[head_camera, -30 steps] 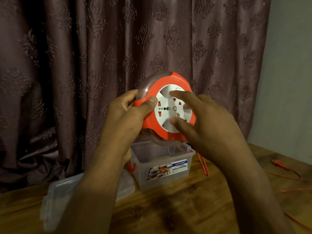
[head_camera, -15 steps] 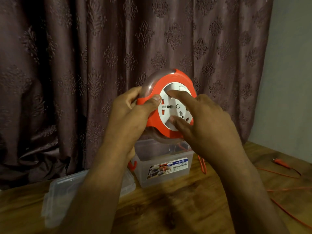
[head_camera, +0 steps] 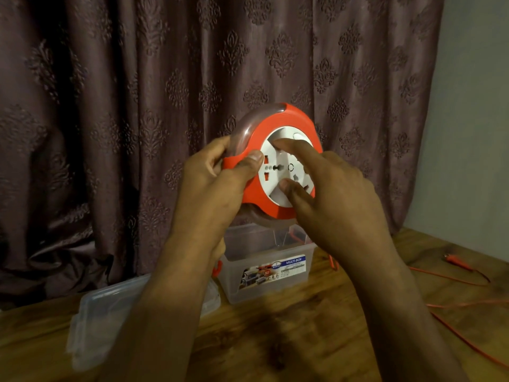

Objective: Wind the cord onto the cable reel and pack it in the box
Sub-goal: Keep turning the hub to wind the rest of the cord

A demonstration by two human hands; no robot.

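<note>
While hands hold the reel (head_camera: pixel 271 166), box (head_camera: pixel 268 274) open, cord (head_camera: pixel 296 235) inside.

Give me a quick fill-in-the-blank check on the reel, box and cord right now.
1. The left hand grips the cable reel by its ____ rim.
2. The right hand has its fingertips on the reel's ____ socket disc.
3. The box stands on the table with its lid ____.
4. Loose cord lies to the box's ____.

Missing: orange; white; off; right
</note>
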